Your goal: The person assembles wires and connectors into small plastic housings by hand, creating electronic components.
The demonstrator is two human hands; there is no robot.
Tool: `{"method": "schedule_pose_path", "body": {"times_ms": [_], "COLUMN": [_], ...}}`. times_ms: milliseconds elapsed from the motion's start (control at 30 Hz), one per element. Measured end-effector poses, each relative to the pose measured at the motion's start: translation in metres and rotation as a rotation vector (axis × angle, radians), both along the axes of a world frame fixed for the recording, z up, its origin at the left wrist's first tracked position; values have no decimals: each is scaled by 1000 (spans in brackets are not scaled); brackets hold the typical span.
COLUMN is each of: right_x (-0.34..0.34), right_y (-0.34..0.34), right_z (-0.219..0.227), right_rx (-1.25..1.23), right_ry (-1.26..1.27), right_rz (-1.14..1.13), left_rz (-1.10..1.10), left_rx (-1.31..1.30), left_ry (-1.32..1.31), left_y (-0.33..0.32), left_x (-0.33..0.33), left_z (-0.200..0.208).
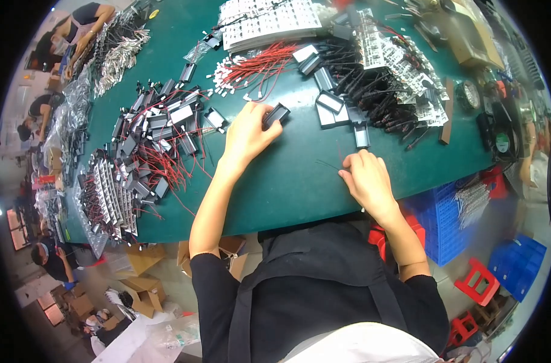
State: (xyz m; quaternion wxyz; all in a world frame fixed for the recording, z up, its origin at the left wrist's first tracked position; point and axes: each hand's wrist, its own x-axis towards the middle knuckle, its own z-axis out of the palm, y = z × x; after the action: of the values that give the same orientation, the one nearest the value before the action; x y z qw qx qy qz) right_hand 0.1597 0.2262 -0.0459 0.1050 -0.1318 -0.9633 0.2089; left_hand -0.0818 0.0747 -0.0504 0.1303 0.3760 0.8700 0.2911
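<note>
Housing, partly hidden, pinched in my left hand. Right hand curled near faint wire; can't tell if pinching.

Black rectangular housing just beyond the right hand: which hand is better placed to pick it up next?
Right, likely: the right hand is beside that nearby housing, though it may be pinching thin wires. The left hand is farther and holds another black housing.

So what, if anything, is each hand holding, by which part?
Left hand: a black housing, by its near end. Right hand: apparently thin wires, hold point unclear.
</note>
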Motion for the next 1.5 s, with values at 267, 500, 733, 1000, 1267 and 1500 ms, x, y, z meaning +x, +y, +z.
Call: {"method": "schedule_pose_path", "body": {"times_ms": [267, 500, 733, 1000, 1267, 1500], "right_x": [-23, -46, -58, -59, -65, -64], "right_y": [8, -6, -18, -33, -42, -41], "right_z": [2, 36, 60, 53, 45, 44], "right_rx": [-57, -1040, -520, -478, -288, -218], "right_ry": [-33, 112, 377, 477, 644, 635], "right_rz": [168, -22, 211, 183, 217, 224], "left_rz": [-58, -117, -122, 269, 191, 202], "left_rx": [383, 554, 500, 958, 950, 989], "left_ry": [-778, -505, 61, -1304, -1457, -1471], "left_y": [-37, -53, -65, -64, -65, -66], "left_x": [19, 49, 60, 67, 82, 83], "left_z": [20, 30, 34, 30, 23, 22]}}
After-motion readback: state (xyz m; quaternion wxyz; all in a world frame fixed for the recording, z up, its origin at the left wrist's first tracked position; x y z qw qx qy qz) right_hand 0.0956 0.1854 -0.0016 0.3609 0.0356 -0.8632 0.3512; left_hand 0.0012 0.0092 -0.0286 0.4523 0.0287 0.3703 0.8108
